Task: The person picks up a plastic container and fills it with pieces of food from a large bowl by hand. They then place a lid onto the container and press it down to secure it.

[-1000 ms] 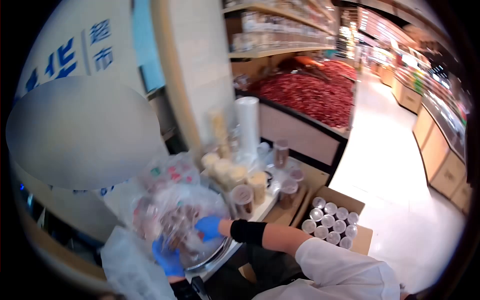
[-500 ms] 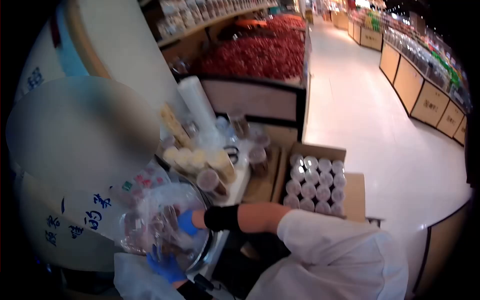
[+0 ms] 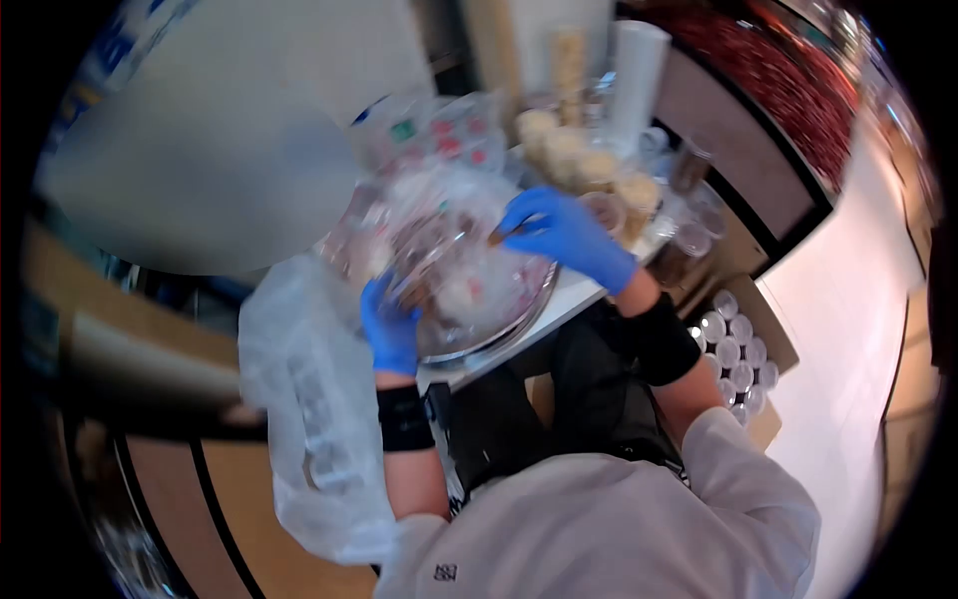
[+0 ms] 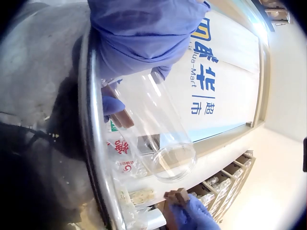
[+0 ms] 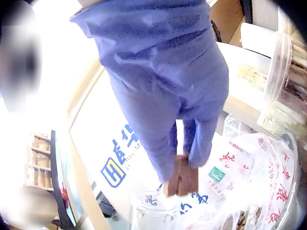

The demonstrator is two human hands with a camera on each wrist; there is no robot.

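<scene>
My left hand (image 3: pixel 389 324), in a blue glove, holds a clear plastic jar (image 4: pixel 160 129) tilted, its open rim towards my right hand in the left wrist view. A brown strip (image 4: pixel 123 119) shows by the left fingertips at the jar. My right hand (image 3: pixel 579 238), also gloved, pinches several flat brown pieces (image 5: pixel 181 178) between thumb and fingers. They hang just above the jar's mouth in the right wrist view. Below both hands, a clear plastic bag (image 3: pixel 469 290) with brown contents lies in a round metal basin (image 3: pixel 499 346).
Jars with pale lids (image 3: pixel 597 170) and a white roll (image 3: pixel 639 75) stand behind the basin on the white table. At right, a cardboard box (image 3: pixel 773 324) holds several lidded jars. A translucent bag (image 3: pixel 309 419) hangs at left. Red goods (image 3: pixel 768 75) fill a bin beyond.
My right hand has risen out of the bag to the right and now shows brown pieces in its fingers. The left hand stays at the basin's near left. The head view has swung around.
</scene>
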